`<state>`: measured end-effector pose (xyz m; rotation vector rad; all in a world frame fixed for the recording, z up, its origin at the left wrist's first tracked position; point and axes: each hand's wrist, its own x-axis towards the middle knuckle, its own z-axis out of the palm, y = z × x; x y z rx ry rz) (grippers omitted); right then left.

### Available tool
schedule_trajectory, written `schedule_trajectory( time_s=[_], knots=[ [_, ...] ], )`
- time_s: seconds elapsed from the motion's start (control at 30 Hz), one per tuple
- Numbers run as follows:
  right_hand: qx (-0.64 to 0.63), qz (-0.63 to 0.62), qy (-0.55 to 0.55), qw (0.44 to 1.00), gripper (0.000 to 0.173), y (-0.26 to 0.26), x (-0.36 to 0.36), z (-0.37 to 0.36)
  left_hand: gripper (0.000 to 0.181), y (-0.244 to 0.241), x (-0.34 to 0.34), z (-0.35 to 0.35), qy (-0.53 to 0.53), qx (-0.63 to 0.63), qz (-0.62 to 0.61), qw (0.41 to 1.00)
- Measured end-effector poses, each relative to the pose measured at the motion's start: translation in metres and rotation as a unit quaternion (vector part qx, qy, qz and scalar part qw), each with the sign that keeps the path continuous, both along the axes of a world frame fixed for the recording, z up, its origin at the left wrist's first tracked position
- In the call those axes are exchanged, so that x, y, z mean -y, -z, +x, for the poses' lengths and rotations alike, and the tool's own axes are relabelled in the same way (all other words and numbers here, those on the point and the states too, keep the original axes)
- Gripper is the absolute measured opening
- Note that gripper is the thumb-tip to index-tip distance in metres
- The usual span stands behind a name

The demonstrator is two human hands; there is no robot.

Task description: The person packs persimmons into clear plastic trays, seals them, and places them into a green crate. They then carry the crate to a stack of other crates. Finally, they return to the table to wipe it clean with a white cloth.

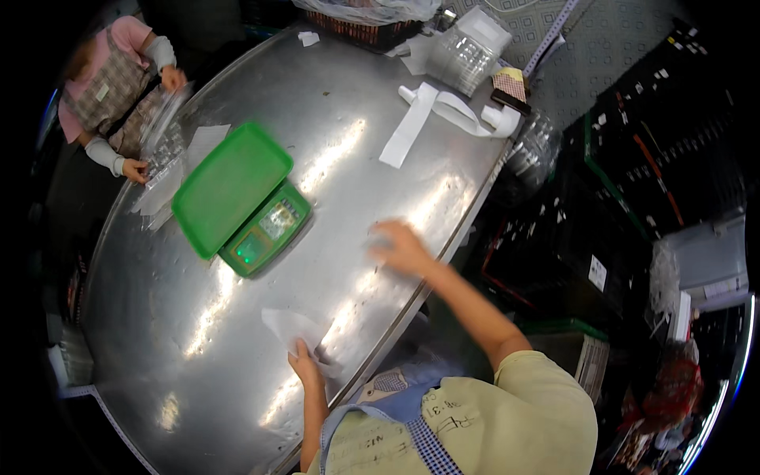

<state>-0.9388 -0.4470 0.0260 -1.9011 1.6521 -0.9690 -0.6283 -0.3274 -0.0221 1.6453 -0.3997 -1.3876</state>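
My left hand grips a thin, whitish translucent sheet or bag above the near part of the metal table. My right hand is over the table near its front edge, blurred by motion. A pale patch shows at its fingertips; whether that is a held thing cannot be made out. Beyond both hands stands a green digital weighing scale with a lit display. Its green tray has nothing on it.
Across the table, a co-worker handles clear plastic packaging. A white label strip curls towards the right edge, near stacked clear plastic packs. A plastic-lined basket sits at the far end. Dark crates stand to the right.
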Motion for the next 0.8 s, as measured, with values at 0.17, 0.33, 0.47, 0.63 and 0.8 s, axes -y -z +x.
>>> schedule_trajectory(
  time_s=[0.17, 0.33, 0.47, 0.63, 0.8],
  knots=[
    [-0.181, -0.085, 0.280, 0.939, 0.066, 0.007, 0.115, -0.250, 0.028, 0.022, 0.031, -0.076, -0.032, 0.079, -0.026, 0.996],
    [-0.356, 0.014, 0.398, 0.845, 0.078, 0.007, 0.170, -0.367, 0.033, -0.028, 0.045, -0.158, -0.006, 0.114, -0.059, 0.992],
    [-0.266, 0.110, 0.382, 0.878, 0.062, 0.040, 0.191, -0.403, 0.031, -0.029, 0.056, -0.193, 0.015, 0.101, -0.064, 0.993],
    [-0.113, 0.032, 0.185, 0.976, 0.027, 0.061, 0.183, -0.303, 0.036, -0.028, 0.078, -0.223, 0.059, 0.048, 0.006, 0.997],
    [-0.001, 0.151, -0.263, 0.953, 0.026, 0.092, 0.073, -0.139, 0.060, -0.026, 0.121, -0.266, 0.085, 0.033, -0.047, 0.995]
  ],
)
